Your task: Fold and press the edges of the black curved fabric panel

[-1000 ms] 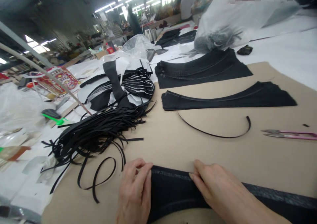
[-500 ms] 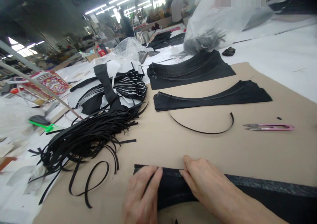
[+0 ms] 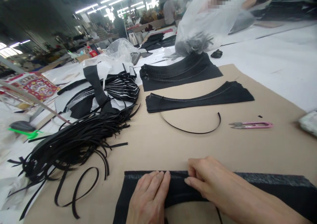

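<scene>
A curved black fabric piece [image 3: 123, 201] with a fuzzy grey band along its far edge lies at the front of the brown board. My left hand [image 3: 150, 196] rests flat on its left part, fingers stretched out near the edge. Close to its right, my right hand [image 3: 208, 179] is closed in a pinch at the same edge, thumb against the fabric. What lies between those fingertips is largely hidden. Below the right hand, a short length of narrow black strip [image 3: 219, 214] shows.
Beyond my hands lie pink thread snips [image 3: 251, 125], a loose black strip [image 3: 198, 132] and two stacks of curved black pieces [image 3: 198, 101]. A heap of black strips [image 3: 74, 141] spreads at left. A person handles a plastic bag [image 3: 195, 29] across the table.
My left hand has flattened and shifted slightly right along the fabric, uncovering its left end. My right hand stays pinched at the edge. The view has swung a little to the right.
</scene>
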The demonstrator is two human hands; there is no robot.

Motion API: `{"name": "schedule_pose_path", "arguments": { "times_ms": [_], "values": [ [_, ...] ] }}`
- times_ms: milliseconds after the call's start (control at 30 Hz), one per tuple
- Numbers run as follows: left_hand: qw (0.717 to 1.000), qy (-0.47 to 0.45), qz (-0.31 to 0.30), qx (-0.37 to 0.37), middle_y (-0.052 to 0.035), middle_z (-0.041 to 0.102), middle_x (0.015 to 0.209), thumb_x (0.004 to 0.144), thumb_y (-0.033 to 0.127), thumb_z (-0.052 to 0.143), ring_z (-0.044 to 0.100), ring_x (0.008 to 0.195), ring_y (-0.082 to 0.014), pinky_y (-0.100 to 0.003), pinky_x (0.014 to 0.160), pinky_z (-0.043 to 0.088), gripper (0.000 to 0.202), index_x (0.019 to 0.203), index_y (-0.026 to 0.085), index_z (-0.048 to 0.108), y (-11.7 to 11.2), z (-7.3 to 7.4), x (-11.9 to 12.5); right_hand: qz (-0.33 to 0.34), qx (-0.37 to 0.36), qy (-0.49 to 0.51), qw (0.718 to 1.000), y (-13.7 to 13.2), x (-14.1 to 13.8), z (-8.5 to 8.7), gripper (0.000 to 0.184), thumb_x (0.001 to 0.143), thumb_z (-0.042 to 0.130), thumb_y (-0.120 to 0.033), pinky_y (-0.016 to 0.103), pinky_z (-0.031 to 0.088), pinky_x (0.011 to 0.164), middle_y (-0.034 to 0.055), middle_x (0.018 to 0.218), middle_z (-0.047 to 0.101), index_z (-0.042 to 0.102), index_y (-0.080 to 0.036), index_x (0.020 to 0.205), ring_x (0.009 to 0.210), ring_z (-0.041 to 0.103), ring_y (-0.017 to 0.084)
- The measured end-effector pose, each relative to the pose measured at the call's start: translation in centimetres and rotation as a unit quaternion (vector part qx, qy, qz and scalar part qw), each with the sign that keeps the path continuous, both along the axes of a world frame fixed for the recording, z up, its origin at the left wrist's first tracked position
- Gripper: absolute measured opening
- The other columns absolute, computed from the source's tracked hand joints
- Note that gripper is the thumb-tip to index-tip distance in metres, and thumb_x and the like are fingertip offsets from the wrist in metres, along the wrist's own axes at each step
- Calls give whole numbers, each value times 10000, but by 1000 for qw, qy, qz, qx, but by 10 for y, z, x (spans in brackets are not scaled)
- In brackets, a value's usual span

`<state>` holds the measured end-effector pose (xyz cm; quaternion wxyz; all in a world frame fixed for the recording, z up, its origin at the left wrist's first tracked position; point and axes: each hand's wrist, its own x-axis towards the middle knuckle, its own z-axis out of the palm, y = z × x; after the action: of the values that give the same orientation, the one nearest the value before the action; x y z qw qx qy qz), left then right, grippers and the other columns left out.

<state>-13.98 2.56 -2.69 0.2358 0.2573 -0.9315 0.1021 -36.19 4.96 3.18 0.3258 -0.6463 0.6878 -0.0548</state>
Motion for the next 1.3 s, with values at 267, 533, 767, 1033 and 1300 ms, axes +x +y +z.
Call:
{"name": "schedule_pose_path", "arguments": {
  "times_ms": [267,533,767,1033,1300],
  "values": [
    [1000,6,21,-1,-13,676,1093,956,141,371,600,1015,-153,-267,897,433,372,1253,193,589,2,-3,-2,4,84,-89,992,5,-34,-2,287,932,421,-301,197,295,450,-8,587,589,533,-181,696,450,513,94],
    [999,-7,25,-36,-21,670,1061,916,106,408,595,1010,-161,-272,883,425,427,1271,259,589,3,-7,-3,27,-22,12,999,5,-32,-7,267,912,456,-241,245,307,583,24,672,621,568,-179,678,636,573,148],
    [997,30,78,-2,-22,653,1052,887,66,398,587,1025,-171,-310,905,393,487,1250,326,595,12,-14,-10,34,-14,31,999,4,-31,-8,266,920,451,-229,248,312,579,40,693,638,579,-179,693,652,594,167],
    [995,23,96,-3,-18,655,1029,900,134,429,603,978,-152,-301,871,367,451,1252,367,588,13,-9,-14,39,-5,60,997,4,-25,-5,265,934,446,-193,263,344,604,60,725,653,600,-172,719,701,630,198],
    [991,43,128,27,-29,654,1012,902,122,412,615,946,-158,-350,836,323,443,1189,385,624,18,-7,-20,45,9,123,991,4,-18,-1,253,939,437,-157,299,356,607,88,778,664,651,-173,806,756,654,263]
  ]
}}
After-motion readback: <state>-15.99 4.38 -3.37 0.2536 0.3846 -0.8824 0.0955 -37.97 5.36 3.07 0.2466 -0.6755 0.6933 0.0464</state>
